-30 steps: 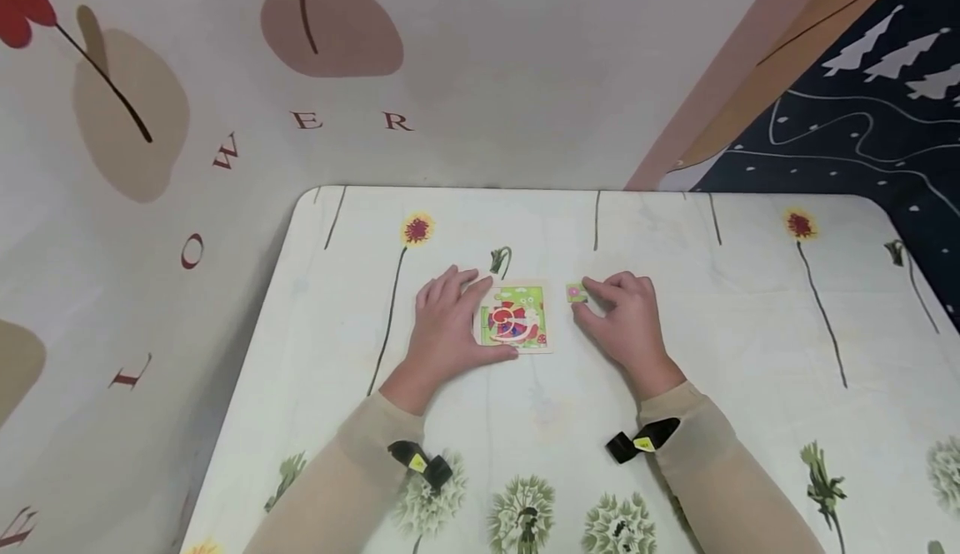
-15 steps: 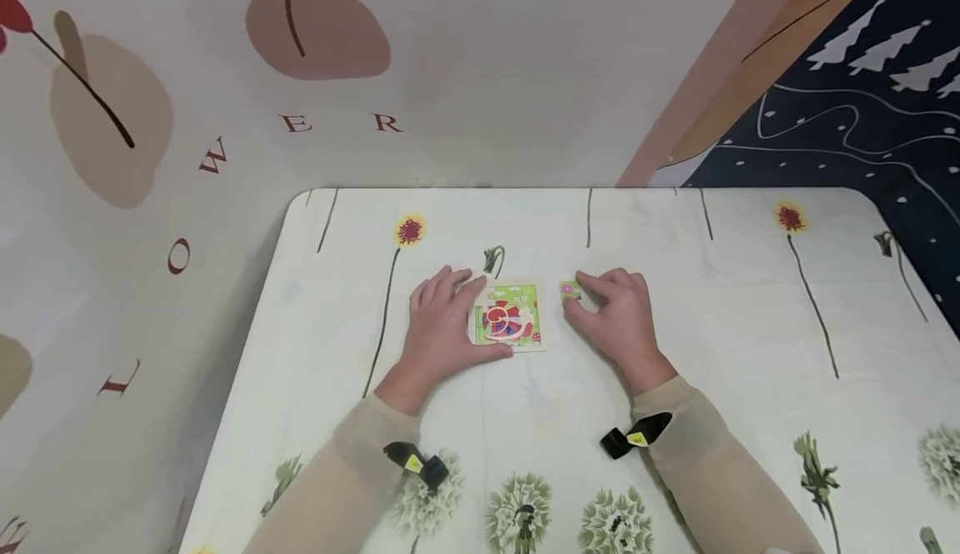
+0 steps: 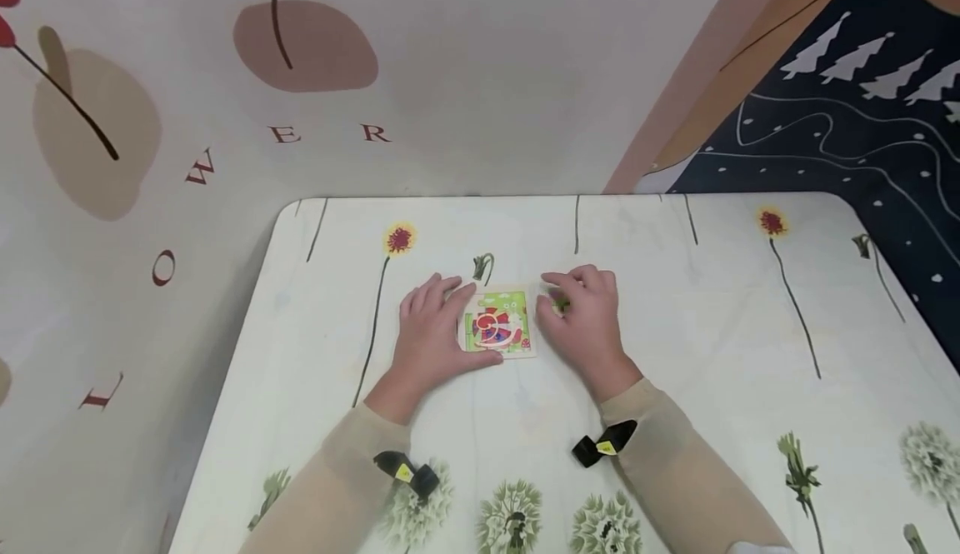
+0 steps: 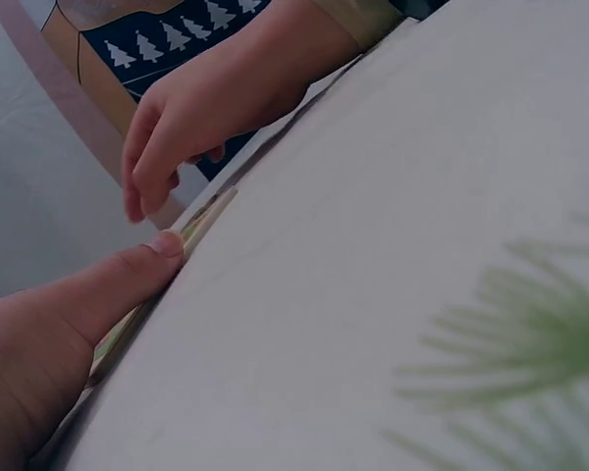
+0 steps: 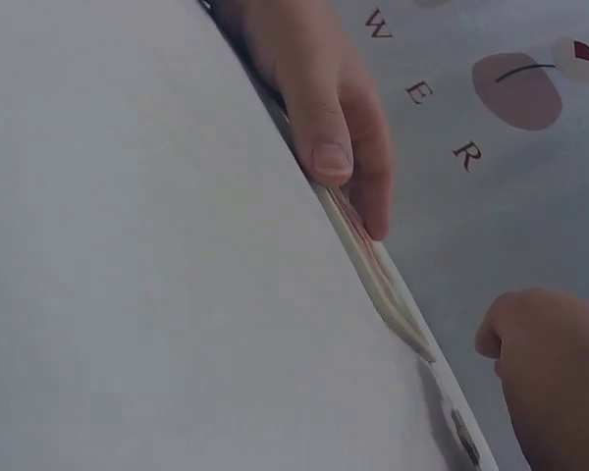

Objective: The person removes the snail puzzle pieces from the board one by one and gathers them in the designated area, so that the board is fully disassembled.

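A small square jigsaw puzzle (image 3: 498,325) with a red and white snail picture in a pale wooden frame lies flat on the table. My left hand (image 3: 427,329) holds it from the left, thumb along the near edge and index finger at the far left corner. In the left wrist view the thumb (image 4: 142,270) presses on the frame's near edge. Just right of the frame lies a loose green puzzle piece (image 3: 562,298), mostly covered by my right hand (image 3: 588,316). The right hand's fingers hang loosely bent above it, fingertips close to the frame's right edge, pinching nothing.
A white cloth (image 3: 697,337) printed with flowers and dandelions covers the table. Behind it rises a pale wall (image 3: 487,79) with printed letters and shapes, and a dark tree-patterned panel (image 3: 840,137) stands at the right. Each wrist wears a black camera strap.
My right hand has moved left over the loose piece, its fingertips now past it towards the frame. The piece keeps its place beside the puzzle. My left hand keeps its hold.
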The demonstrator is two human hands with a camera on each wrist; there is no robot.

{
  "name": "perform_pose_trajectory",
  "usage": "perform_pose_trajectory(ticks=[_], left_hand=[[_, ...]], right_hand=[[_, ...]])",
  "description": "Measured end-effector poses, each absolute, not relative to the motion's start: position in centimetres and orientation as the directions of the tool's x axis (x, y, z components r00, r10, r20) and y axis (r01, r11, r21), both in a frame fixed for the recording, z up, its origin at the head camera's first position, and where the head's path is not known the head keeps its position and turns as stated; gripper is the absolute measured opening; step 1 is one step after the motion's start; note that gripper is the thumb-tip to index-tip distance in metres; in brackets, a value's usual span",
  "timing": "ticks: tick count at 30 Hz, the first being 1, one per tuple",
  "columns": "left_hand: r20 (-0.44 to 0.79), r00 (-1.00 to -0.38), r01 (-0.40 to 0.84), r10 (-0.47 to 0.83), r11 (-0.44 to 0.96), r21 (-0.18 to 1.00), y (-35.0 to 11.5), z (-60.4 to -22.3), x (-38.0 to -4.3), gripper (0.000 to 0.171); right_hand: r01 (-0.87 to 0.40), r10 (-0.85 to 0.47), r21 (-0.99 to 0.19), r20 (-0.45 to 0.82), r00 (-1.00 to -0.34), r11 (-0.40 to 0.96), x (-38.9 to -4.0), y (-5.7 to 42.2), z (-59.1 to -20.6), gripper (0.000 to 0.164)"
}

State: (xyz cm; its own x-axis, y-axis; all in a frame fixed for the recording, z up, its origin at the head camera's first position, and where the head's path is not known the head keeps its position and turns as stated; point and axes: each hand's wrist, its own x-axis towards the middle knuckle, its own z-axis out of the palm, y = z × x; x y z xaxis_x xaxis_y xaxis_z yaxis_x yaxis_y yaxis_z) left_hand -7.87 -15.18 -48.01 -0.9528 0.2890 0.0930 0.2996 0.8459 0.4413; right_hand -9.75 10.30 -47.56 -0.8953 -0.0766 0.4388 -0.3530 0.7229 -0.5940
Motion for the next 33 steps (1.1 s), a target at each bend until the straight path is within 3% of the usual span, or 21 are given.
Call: perform_pose_trajectory(ticks=[5, 10, 25, 33], left_hand=[[0.115, -0.948, 0.316, 0.296, 0.843, 0.435, -15.3, -48.1, -7.8, 0.115], [0.115, -0.948, 0.316, 0.295, 0.844, 0.433, -15.2, -47.9, -7.7, 0.114], [0.105, -0.951, 0.306, 0.289, 0.847, 0.434, -15.2, -47.9, -7.7, 0.115], [0.105, -0.951, 0.306, 0.290, 0.848, 0.433, -15.2, -47.8, -7.8, 0.115]], right_hand=[[-0.439, -0.193, -0.556, 0.445, -0.874, 0.706, -9.7, 8.4, -47.5, 0.023], [-0.442, -0.258, -0.536, 0.385, -0.886, 0.720, -9.8, 6.6, -47.6, 0.020], [-0.351, -0.272, -0.462, 0.230, -0.934, 0.815, -9.5, 4.8, -47.0, 0.022], [-0.338, -0.265, -0.460, 0.217, -0.939, 0.821, -9.4, 4.8, -46.9, 0.023]])
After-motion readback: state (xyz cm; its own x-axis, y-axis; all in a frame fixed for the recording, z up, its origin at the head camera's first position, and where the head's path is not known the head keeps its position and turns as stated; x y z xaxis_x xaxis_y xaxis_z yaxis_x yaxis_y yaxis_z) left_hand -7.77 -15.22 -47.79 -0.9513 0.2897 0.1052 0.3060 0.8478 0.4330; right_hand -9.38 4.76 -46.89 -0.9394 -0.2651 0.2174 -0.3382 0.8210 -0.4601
